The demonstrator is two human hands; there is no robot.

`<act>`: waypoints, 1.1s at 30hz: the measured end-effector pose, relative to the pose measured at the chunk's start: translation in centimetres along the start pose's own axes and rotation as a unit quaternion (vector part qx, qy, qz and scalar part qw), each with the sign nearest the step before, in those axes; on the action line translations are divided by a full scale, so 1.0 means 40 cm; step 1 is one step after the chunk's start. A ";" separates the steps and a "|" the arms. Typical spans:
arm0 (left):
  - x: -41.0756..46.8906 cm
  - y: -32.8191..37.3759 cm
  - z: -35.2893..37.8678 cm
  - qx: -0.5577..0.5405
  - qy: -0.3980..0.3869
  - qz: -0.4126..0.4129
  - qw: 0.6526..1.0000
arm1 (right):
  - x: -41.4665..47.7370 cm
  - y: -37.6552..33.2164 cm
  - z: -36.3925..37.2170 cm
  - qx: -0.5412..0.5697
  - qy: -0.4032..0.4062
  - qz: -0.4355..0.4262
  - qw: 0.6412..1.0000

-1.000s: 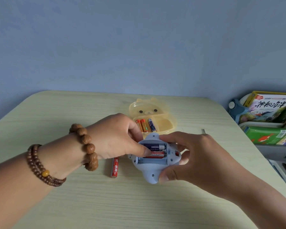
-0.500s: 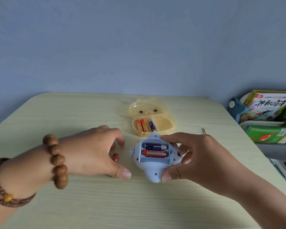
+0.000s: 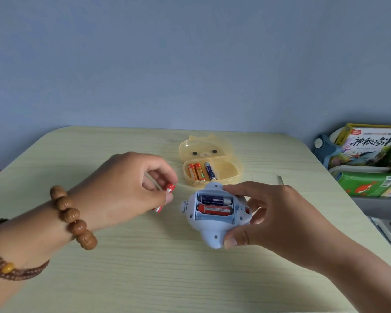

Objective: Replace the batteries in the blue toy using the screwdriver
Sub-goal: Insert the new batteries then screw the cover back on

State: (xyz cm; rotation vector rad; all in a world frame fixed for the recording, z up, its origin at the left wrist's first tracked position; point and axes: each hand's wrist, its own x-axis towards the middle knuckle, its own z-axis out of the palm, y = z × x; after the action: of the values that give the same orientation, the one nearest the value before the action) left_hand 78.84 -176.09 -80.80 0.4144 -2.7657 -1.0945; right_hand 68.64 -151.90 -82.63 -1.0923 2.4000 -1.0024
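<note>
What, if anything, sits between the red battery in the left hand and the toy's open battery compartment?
Nothing visible. The red battery in the left hand faces the blue toy across bare table; the right hand grips only the toy's edges.

Book cover [image 3: 368,144]: 神秘海洋, black brush lettering.

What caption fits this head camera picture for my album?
Left hand pinches a red battery while right hand holds the open blue toy.
</note>
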 end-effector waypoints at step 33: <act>0.011 0.056 0.101 0.082 -0.032 0.331 0.940 | 0.002 -0.004 -0.003 -0.015 -0.010 0.012 1.000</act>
State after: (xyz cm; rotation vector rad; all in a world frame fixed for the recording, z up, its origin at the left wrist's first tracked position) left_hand 77.05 -172.04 -82.16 -0.5192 -2.7102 -0.7150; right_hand 68.61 -151.99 -82.43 -1.0751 2.4132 -0.9468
